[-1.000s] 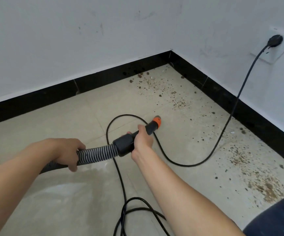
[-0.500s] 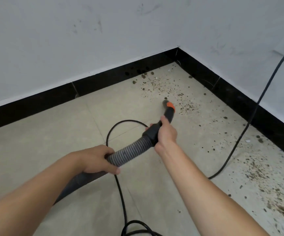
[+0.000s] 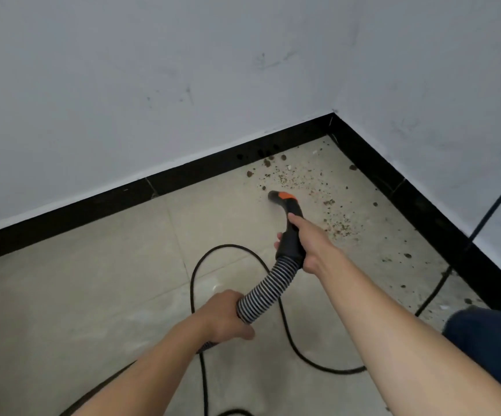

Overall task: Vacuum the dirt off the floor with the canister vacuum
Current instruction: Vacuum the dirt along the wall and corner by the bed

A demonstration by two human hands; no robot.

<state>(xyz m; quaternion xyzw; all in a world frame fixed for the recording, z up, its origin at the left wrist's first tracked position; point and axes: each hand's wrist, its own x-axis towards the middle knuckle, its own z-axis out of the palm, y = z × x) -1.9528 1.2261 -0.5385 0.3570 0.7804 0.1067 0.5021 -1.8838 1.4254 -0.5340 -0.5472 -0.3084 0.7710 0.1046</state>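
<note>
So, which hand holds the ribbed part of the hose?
The left hand, nearer the camera, grips the ribbed hose; the right hand grips the black handle behind the orange nozzle.

Black vacuum nozzle (image 3: 291, 207) with orange collar on a ribbed grey hose (image 3: 268, 288), tip angled down to the beige tile floor (image 3: 93, 295). Brown dirt (image 3: 303, 179) lies scattered just beyond, towards the corner.

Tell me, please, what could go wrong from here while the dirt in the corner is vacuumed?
1. The power cord loops on the floor under the hose; pushing forward could snag or drag it.
2. The bigger clods by the baseboard might clog the narrow nozzle.
3. Sweeping fast could scatter the loose dirt rather than lift it.
</note>
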